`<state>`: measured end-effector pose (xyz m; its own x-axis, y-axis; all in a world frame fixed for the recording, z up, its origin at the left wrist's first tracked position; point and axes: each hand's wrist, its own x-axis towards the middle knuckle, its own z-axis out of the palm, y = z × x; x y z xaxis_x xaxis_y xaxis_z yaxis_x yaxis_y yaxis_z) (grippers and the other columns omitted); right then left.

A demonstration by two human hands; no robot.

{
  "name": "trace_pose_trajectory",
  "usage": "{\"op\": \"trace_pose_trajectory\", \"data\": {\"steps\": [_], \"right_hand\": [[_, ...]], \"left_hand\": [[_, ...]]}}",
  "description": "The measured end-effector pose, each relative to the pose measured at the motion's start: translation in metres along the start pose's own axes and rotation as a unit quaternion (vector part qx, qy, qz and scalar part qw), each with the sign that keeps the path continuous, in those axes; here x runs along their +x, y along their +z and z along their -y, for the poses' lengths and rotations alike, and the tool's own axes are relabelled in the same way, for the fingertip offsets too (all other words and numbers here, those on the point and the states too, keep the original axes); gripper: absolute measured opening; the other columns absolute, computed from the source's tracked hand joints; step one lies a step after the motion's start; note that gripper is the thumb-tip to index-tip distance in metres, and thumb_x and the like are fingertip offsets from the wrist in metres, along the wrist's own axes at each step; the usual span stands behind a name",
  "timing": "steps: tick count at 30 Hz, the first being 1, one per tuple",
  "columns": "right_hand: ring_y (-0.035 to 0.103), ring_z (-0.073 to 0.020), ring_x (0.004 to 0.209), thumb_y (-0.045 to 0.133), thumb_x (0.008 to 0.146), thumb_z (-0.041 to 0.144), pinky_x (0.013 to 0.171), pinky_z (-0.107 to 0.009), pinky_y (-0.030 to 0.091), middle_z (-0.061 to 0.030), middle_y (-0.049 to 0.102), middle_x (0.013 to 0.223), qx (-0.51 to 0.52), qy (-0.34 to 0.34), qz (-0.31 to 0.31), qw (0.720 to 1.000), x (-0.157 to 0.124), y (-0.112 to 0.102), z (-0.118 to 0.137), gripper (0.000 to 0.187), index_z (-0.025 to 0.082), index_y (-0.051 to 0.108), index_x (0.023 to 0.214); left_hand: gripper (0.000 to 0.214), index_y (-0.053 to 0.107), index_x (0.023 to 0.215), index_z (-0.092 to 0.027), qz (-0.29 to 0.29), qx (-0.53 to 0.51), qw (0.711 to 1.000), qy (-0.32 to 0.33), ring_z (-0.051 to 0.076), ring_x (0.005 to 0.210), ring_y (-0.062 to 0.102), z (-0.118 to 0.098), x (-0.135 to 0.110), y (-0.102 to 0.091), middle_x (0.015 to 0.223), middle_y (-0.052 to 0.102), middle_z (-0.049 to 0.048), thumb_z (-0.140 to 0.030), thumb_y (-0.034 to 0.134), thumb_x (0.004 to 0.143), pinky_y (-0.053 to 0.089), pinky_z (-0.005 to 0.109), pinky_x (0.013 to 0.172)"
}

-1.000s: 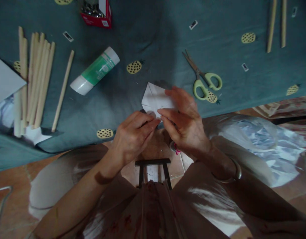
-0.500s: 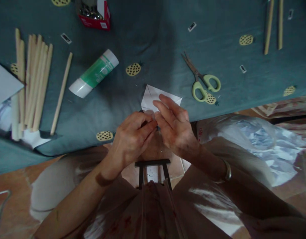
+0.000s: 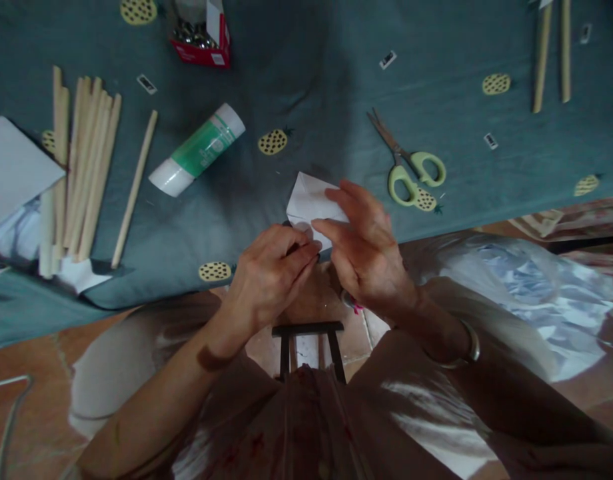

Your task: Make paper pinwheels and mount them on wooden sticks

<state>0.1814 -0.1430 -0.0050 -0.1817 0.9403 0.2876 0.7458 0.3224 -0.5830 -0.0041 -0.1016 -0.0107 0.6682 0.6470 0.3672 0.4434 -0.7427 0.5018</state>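
A small folded white paper (image 3: 308, 199) lies at the near edge of a teal cloth with pineapple prints (image 3: 336, 87). My left hand (image 3: 269, 273) pinches the paper's near corner with curled fingers. My right hand (image 3: 369, 250) meets it from the right, thumb and fingers closed on the paper's near right edge and covering part of it. A metal bangle (image 3: 469, 347) sits on my right wrist.
Green-handled scissors (image 3: 409, 170) lie right of the paper. A green-and-white glue stick (image 3: 199, 150) lies to the left. Several wooden sticks (image 3: 84, 173) and a white sheet (image 3: 16, 167) are far left; two sticks (image 3: 551, 53) far right. A red box (image 3: 201, 33) sits at the back.
My right hand's fingers slid along the paper and back, now gripping its right edge again. My left hand has kept its pinch. The view shifted slightly.
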Motion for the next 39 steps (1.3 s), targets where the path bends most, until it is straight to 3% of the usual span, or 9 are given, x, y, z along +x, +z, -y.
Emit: {"op": "trace_pose_trajectory", "data": {"steps": [4, 10, 17, 21, 26, 34, 39], "right_hand": [[0.038, -0.0322, 0.145, 0.051, 0.093, 0.015, 0.116, -0.055, 0.033, -0.0094, 0.054, 0.144, -0.003, 0.025, 0.014, 1.000, -0.002, 0.008, 0.002, 0.024, 0.027, 0.062, 0.111], [0.036, -0.0267, 0.147, 0.046, 0.097, 0.020, 0.116, -0.052, 0.037, -0.0016, 0.052, 0.145, 0.004, 0.033, 0.022, 0.999, -0.003, 0.020, 0.000, 0.034, 0.037, 0.056, 0.124], [0.038, -0.0304, 0.145, 0.043, 0.093, 0.013, 0.114, -0.056, 0.038, -0.0091, 0.057, 0.140, -0.010, 0.006, -0.003, 1.000, 0.001, 0.005, 0.002, 0.030, 0.024, 0.065, 0.111], [0.040, -0.0265, 0.144, 0.044, 0.094, 0.016, 0.116, -0.053, 0.040, -0.0063, 0.056, 0.143, 0.018, 0.046, -0.005, 0.999, 0.007, -0.013, -0.002, 0.035, 0.026, 0.063, 0.121], [0.052, -0.0274, 0.134, 0.043, 0.095, 0.019, 0.115, -0.051, 0.042, -0.0143, 0.059, 0.139, -0.023, 0.082, -0.021, 0.996, 0.010, -0.017, -0.014, 0.037, 0.015, 0.061, 0.126], [0.063, -0.0286, 0.121, 0.050, 0.092, 0.021, 0.104, -0.051, 0.052, -0.0102, 0.068, 0.125, 0.052, 0.119, -0.032, 0.991, 0.012, -0.019, -0.005, 0.035, 0.022, 0.064, 0.124], [0.068, -0.0281, 0.111, 0.053, 0.090, 0.020, 0.098, -0.049, 0.056, -0.0104, 0.072, 0.116, 0.051, 0.126, -0.034, 0.990, 0.014, -0.021, -0.003, 0.031, 0.020, 0.066, 0.119]], "left_hand": [[0.009, 0.067, 0.095, -0.015, 0.005, -0.004, 1.000, -0.005, 0.016, 0.081, 0.063, -0.001, 0.001, -0.001, 0.090, 0.068, 0.0061, -0.020, 0.059, 0.094, 0.055, 0.028, 0.068], [0.010, 0.066, 0.093, -0.015, 0.009, 0.007, 1.000, 0.005, 0.016, 0.081, 0.063, 0.000, 0.001, -0.001, 0.090, 0.068, 0.0066, -0.021, 0.058, 0.094, 0.054, 0.028, 0.067], [0.010, 0.065, 0.096, -0.016, 0.011, 0.014, 1.000, 0.005, 0.016, 0.083, 0.063, 0.000, 0.000, -0.001, 0.092, 0.068, 0.0065, -0.020, 0.057, 0.095, 0.055, 0.028, 0.069], [0.011, 0.066, 0.100, -0.017, 0.013, 0.031, 0.999, 0.010, 0.016, 0.084, 0.063, 0.000, -0.001, 0.000, 0.095, 0.068, 0.0063, -0.019, 0.056, 0.095, 0.055, 0.029, 0.070], [0.013, 0.066, 0.103, -0.015, 0.009, 0.028, 1.000, 0.012, 0.017, 0.083, 0.063, 0.003, -0.001, -0.002, 0.095, 0.068, 0.0072, -0.018, 0.055, 0.095, 0.054, 0.030, 0.069], [0.012, 0.068, 0.098, -0.019, -0.053, 0.075, 0.996, -0.010, 0.021, 0.087, 0.063, 0.027, 0.006, -0.020, 0.096, 0.070, 0.0073, -0.015, 0.059, 0.092, 0.054, 0.036, 0.074], [0.013, 0.067, 0.104, -0.023, -0.034, 0.047, 0.998, -0.029, 0.023, 0.092, 0.063, 0.020, 0.005, -0.022, 0.103, 0.069, 0.0073, -0.025, 0.060, 0.093, 0.052, 0.040, 0.078]]}}
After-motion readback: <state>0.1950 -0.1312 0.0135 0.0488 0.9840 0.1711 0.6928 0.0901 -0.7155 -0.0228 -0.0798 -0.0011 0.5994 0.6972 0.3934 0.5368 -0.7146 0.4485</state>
